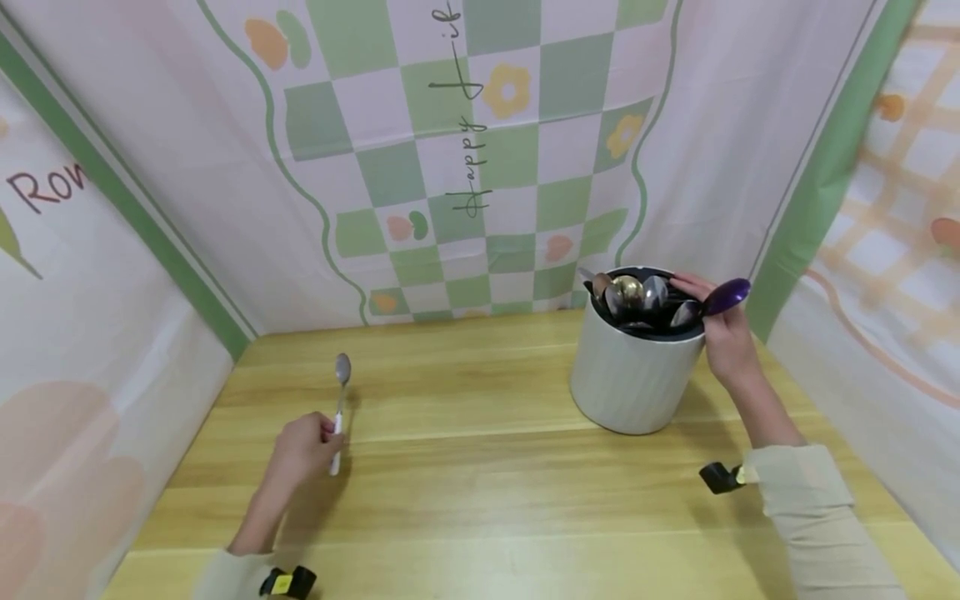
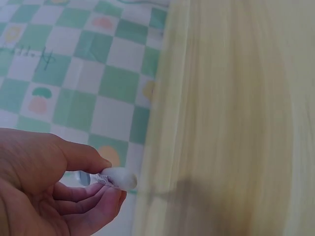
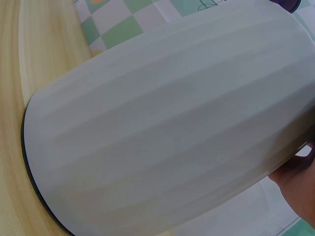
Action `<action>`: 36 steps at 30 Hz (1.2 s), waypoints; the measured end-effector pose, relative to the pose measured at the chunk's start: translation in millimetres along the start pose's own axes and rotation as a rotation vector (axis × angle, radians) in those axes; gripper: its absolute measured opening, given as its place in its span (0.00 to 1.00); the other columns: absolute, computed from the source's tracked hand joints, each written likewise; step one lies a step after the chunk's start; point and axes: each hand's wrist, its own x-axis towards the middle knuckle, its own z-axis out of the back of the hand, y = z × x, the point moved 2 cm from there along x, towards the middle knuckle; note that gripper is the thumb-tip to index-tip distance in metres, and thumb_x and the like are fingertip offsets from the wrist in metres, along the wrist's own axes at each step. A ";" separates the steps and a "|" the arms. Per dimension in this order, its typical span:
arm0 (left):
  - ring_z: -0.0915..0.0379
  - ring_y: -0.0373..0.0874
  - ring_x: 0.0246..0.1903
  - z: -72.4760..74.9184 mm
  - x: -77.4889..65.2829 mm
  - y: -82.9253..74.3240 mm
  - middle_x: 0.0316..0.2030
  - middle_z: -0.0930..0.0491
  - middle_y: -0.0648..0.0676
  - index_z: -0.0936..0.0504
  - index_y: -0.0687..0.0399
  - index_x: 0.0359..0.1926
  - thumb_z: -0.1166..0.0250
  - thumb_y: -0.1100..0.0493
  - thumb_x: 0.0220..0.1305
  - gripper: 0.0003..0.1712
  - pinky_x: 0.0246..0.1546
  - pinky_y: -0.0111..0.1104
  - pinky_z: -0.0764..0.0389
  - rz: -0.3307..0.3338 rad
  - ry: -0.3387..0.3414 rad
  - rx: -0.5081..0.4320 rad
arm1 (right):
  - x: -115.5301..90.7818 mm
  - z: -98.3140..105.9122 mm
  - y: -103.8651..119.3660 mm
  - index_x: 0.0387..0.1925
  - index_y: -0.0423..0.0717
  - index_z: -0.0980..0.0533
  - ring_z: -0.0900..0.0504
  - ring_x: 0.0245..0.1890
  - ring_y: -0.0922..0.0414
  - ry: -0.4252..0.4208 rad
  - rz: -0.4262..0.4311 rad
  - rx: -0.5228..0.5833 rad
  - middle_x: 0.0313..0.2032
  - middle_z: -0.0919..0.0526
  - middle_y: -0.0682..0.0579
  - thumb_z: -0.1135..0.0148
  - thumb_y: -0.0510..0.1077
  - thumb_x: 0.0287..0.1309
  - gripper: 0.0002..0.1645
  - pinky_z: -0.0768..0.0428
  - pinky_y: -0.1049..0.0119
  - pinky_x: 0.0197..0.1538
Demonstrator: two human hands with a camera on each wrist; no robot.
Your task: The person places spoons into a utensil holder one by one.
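Note:
My left hand [image 1: 303, 450] pinches a long spoon [image 1: 342, 369] by its white handle, thumb on one side and curled fingers on the other. Its metal bowl points away from me, and the rounded handle end [image 2: 123, 178] sticks out past the thumb in the left wrist view. At the right stands a white ribbed utensil holder [image 1: 630, 383] with a black inside, full of several spoons [image 1: 632, 290]. My right hand [image 1: 727, 346] grips the holder's right side at the rim. A purple spoon [image 1: 726, 297] leans out over that hand; its handle is hidden.
The wooden table [image 1: 465, 392] meets a green-and-white checked cloth [image 1: 480, 167] at the back. Patterned cloth also hangs along the left and right sides. A black wrist camera [image 1: 722, 477] sits by the right sleeve.

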 end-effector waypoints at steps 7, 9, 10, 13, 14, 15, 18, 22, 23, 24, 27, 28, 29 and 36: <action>0.27 0.41 0.23 -9.0 -3.4 -21.1 0.27 0.19 0.55 0.20 0.68 0.38 0.33 0.64 0.60 0.09 0.20 0.26 0.23 -0.023 0.016 -0.055 | -0.8 0.4 -0.2 0.61 0.34 0.26 0.34 0.63 0.73 0.003 -0.005 -0.005 0.68 0.27 0.47 0.60 0.38 0.75 0.23 0.42 0.76 0.70; 0.26 0.41 0.24 -11.4 -4.3 -26.9 0.27 0.19 0.55 0.20 0.67 0.38 0.33 0.64 0.60 0.09 0.21 0.26 0.23 -0.033 0.020 -0.072 | -0.9 0.4 -0.4 0.61 0.34 0.26 0.34 0.63 0.73 0.003 -0.006 -0.003 0.68 0.27 0.47 0.61 0.38 0.75 0.23 0.42 0.76 0.71; 0.26 0.41 0.24 -12.7 -4.9 -29.6 0.28 0.19 0.55 0.20 0.67 0.38 0.33 0.65 0.60 0.09 0.21 0.26 0.22 -0.037 0.020 -0.077 | -0.9 0.4 -0.8 0.61 0.33 0.26 0.34 0.63 0.74 0.002 -0.002 -0.004 0.68 0.27 0.47 0.61 0.37 0.74 0.23 0.42 0.76 0.70; 0.26 0.40 0.25 -16.0 -7.5 -37.6 0.28 0.19 0.54 0.20 0.66 0.38 0.33 0.65 0.59 0.08 0.22 0.25 0.22 -0.044 0.018 -0.088 | -1.3 0.0 -1.4 0.60 0.33 0.26 0.34 0.63 0.74 0.001 0.006 -0.010 0.67 0.26 0.45 0.61 0.37 0.74 0.23 0.42 0.76 0.70; 0.26 0.40 0.25 -17.0 -8.4 -40.3 0.28 0.18 0.54 0.20 0.66 0.38 0.33 0.65 0.59 0.08 0.22 0.25 0.23 -0.048 0.013 -0.090 | -1.5 0.0 -1.3 0.60 0.33 0.26 0.34 0.63 0.75 0.001 0.007 -0.013 0.67 0.27 0.45 0.61 0.37 0.74 0.23 0.42 0.76 0.70; 0.26 0.40 0.25 -18.1 -9.3 -42.7 0.27 0.18 0.53 0.20 0.65 0.38 0.33 0.65 0.59 0.08 0.23 0.25 0.23 -0.054 0.010 -0.090 | -1.5 -0.2 -1.2 0.60 0.33 0.26 0.34 0.62 0.75 0.000 0.010 -0.014 0.67 0.27 0.45 0.60 0.37 0.74 0.23 0.42 0.77 0.70; 0.26 0.39 0.25 -21.2 -11.4 -51.0 0.27 0.19 0.53 0.20 0.65 0.37 0.32 0.65 0.59 0.07 0.23 0.25 0.23 -0.071 0.005 -0.104 | -1.5 -0.2 -0.8 0.60 0.33 0.26 0.34 0.63 0.75 -0.002 0.010 -0.008 0.67 0.27 0.45 0.60 0.38 0.75 0.23 0.42 0.77 0.70; 0.26 0.39 0.27 -25.5 -12.2 -62.6 0.28 0.18 0.52 0.20 0.64 0.38 0.32 0.66 0.59 0.07 0.24 0.24 0.22 -0.102 0.004 -0.119 | -1.0 0.3 -0.6 0.60 0.33 0.26 0.33 0.63 0.74 -0.008 0.011 0.005 0.67 0.26 0.46 0.60 0.37 0.74 0.22 0.41 0.77 0.70; 0.25 0.39 0.27 -26.5 -12.2 -65.6 0.28 0.18 0.52 0.20 0.64 0.38 0.31 0.66 0.59 0.08 0.24 0.24 0.22 -0.109 0.005 -0.122 | -1.1 0.5 -0.6 0.60 0.33 0.26 0.33 0.63 0.74 -0.009 0.009 0.008 0.67 0.26 0.47 0.59 0.37 0.74 0.22 0.41 0.77 0.70; 0.25 0.39 0.27 -27.4 -12.0 -68.5 0.28 0.18 0.52 0.19 0.64 0.38 0.31 0.66 0.59 0.08 0.25 0.24 0.22 -0.116 0.006 -0.124 | -1.2 0.7 -0.7 0.60 0.33 0.26 0.33 0.63 0.74 -0.009 0.007 0.010 0.67 0.26 0.47 0.59 0.37 0.74 0.22 0.41 0.77 0.70; 0.25 0.38 0.28 -30.1 -10.5 -77.0 0.28 0.18 0.51 0.19 0.63 0.38 0.31 0.65 0.59 0.08 0.25 0.24 0.22 -0.137 0.010 -0.130 | -1.4 1.1 -0.5 0.60 0.33 0.26 0.33 0.63 0.74 -0.012 0.005 0.010 0.67 0.26 0.48 0.59 0.37 0.74 0.22 0.41 0.77 0.69; 0.25 0.38 0.28 -30.6 -9.8 -79.9 0.28 0.18 0.51 0.19 0.63 0.38 0.31 0.65 0.59 0.08 0.26 0.24 0.22 -0.145 0.008 -0.133 | -1.4 1.2 -0.3 0.60 0.33 0.26 0.33 0.63 0.73 -0.014 0.006 0.012 0.67 0.26 0.48 0.59 0.37 0.74 0.22 0.41 0.78 0.69; 0.25 0.38 0.28 -31.2 -9.0 -82.7 0.28 0.18 0.51 0.19 0.63 0.38 0.31 0.65 0.59 0.08 0.26 0.24 0.22 -0.153 0.005 -0.133 | -1.5 1.3 -0.1 0.60 0.33 0.26 0.33 0.63 0.74 -0.014 0.006 0.012 0.67 0.26 0.48 0.59 0.37 0.74 0.22 0.41 0.78 0.69; 0.24 0.38 0.29 -32.4 -5.4 -103.0 0.29 0.18 0.51 0.19 0.61 0.39 0.31 0.65 0.59 0.08 0.27 0.24 0.21 -0.201 -0.008 -0.161 | -1.6 0.2 1.8 0.60 0.32 0.26 0.33 0.63 0.74 -0.009 0.017 0.010 0.66 0.25 0.49 0.59 0.38 0.75 0.22 0.41 0.78 0.69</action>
